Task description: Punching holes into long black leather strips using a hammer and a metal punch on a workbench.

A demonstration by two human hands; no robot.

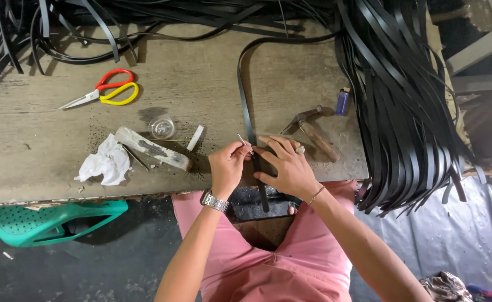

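A black strap [250,120] runs up the table [33,162] toward twelve o'clock from under my hands, its long axis straight away from me, its near end hanging off the edge at six o'clock over my lap. My right hand [291,168] lies flat on it, fingers spread wide, pinning it down. My left hand [227,166] sits just beside, at nine o'clock of the strap, fingers pinched narrow on a thin metal pin [244,140] whose lower end meets the strap; the left hand is the one doing the fine work.

The strap looks smooth, flat and slightly glossy, like the heap of strips [403,100] at three o'clock. A wooden-handled hammer [312,131] lies just past my right fingers at one o'clock. The table is rough, stained wood.
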